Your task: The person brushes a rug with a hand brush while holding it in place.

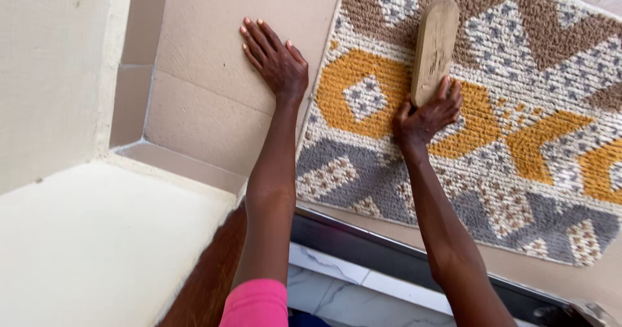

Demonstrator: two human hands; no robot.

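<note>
On the patterned rug (453,107), my right hand (427,116) had its grip clamped on the wooden brush (434,48) mid-rug, my left hand (275,58) lay flat and spread on the tiled floor (207,107); brushing seemingly underway, extent covered indeterminable.

We see an oval wooden brush (434,48) lying back-up and slightly tilted on a shaggy patterned rug (518,171) of mustard, grey, brown and cream shapes, spread flat on the tan floor.
</note>
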